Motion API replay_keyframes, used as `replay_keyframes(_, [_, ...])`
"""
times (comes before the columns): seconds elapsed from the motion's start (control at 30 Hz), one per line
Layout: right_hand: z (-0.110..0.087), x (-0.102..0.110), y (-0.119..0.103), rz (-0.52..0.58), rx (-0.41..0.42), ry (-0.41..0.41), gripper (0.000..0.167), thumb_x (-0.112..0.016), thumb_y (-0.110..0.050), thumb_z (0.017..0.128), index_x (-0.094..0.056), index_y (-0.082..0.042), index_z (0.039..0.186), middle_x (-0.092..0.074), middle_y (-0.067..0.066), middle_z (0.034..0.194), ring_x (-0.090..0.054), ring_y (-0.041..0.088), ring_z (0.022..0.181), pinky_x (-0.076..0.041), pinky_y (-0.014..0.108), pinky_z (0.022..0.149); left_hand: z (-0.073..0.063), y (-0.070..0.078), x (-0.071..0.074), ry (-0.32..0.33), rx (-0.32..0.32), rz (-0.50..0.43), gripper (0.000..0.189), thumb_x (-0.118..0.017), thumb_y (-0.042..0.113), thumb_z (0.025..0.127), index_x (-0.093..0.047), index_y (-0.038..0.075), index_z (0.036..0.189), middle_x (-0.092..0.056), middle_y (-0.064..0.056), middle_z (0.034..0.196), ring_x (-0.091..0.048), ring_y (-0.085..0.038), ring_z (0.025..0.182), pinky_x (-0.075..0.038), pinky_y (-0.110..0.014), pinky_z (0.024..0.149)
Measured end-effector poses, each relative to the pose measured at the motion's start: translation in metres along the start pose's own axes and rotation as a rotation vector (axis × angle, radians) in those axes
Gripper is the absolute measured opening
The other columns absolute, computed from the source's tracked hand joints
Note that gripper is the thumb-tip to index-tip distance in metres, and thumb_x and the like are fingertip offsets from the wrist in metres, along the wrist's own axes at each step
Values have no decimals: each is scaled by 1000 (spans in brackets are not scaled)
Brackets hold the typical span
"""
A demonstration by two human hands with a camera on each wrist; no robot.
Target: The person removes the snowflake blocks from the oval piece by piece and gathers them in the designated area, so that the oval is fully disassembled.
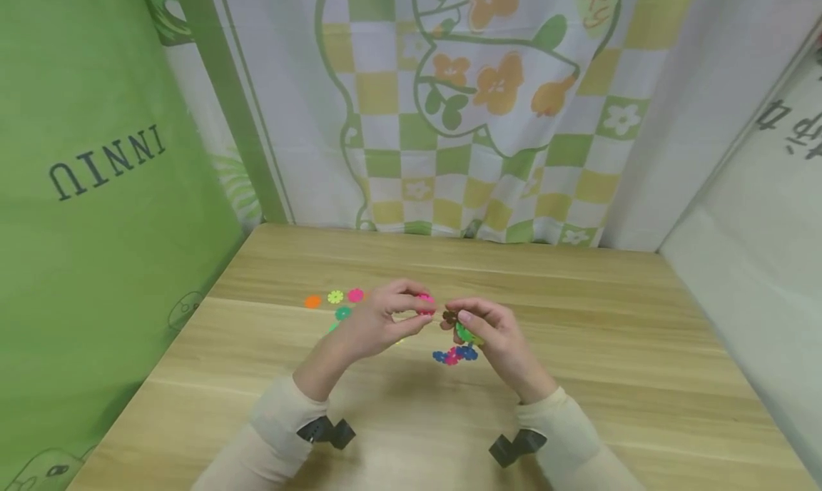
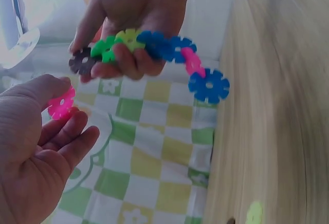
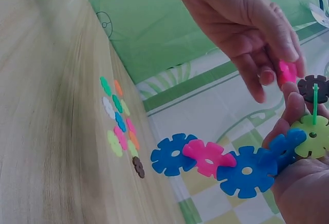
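Observation:
My left hand (image 1: 375,325) pinches a pink notched plastic disc (image 2: 62,103) between thumb and fingers. Just right of it, my right hand (image 1: 504,334) holds a chain of interlocked notched discs. The chain's brown disc (image 2: 83,61) is at the end facing the left hand, joined to a green disc (image 2: 105,49) and a yellow disc (image 2: 130,38). Beyond the palm, blue discs and a pink one (image 3: 208,158) trail out, with a blue disc (image 3: 175,154) at the free end. A small gap separates the held pink disc from the brown one in the left wrist view.
Several loose discs lie on the wooden table (image 1: 610,377) at the left, among them an orange one (image 1: 312,302), a white one (image 3: 108,108) and a brown one (image 3: 138,167). A checked curtain (image 1: 437,148) hangs behind the table, and green cloth (image 1: 109,248) borders its left side.

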State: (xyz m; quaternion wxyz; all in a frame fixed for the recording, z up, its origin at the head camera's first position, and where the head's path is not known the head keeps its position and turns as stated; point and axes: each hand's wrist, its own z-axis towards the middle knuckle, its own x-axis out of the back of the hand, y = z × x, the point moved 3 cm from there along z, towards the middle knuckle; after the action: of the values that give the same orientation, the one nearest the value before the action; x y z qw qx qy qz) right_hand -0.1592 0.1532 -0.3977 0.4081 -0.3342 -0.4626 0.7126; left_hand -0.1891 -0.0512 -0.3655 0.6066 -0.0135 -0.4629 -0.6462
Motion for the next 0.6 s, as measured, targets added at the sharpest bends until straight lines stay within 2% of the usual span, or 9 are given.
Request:
replay_keyframes(0.13, [0, 0, 1, -8, -6, 2, 22, -49, -8, 102, -65, -6, 117, -67, 11, 108, -64, 20, 97, -53, 30, 79, -10, -13, 17, 37, 117, 61, 21, -74, 14, 90, -74, 7, 109, -66, -3, 113, -63, -14, 99, -55, -32, 80])
replay_keyframes(0.27, [-2, 1, 1, -7, -5, 10, 22, -49, -8, 102, -66, -7, 116, -67, 9, 108, -65, 19, 98, -53, 30, 78, -26, -35, 40, 54, 279, 124, 28, -73, 20, 90, -71, 6, 115, -66, -2, 118, -64, -12, 96, -54, -33, 83])
replay_keyframes(0.37, [-3, 2, 0, -8, -7, 16, 21, -50, -8, 102, -64, -1, 116, -67, 7, 108, -65, 19, 99, -53, 30, 78, -42, -57, 58, 50, 440, 133, 30, -71, 23, 92, -69, 7, 118, -66, -2, 116, -63, -15, 92, -55, -36, 78])
replay_keyframes(0.47, [-3, 2, 0, -6, -15, 15, 24, -50, -9, 102, -60, 8, 117, -67, 7, 108, -65, 20, 99, -53, 30, 78, -62, -78, 74, 54, 581, 154, 33, -70, 25, 93, -67, 8, 121, -66, -3, 112, -62, -19, 93, -54, -38, 80])
replay_keyframes(0.6, [-3, 0, 0, -11, -20, 7, 25, -50, -8, 102, -58, 11, 116, -67, 10, 108, -65, 20, 98, -53, 31, 78, -90, -106, 87, 54, 694, 202, 36, -71, 21, 92, -66, 5, 123, -65, -7, 110, -60, -24, 95, -52, -40, 81])
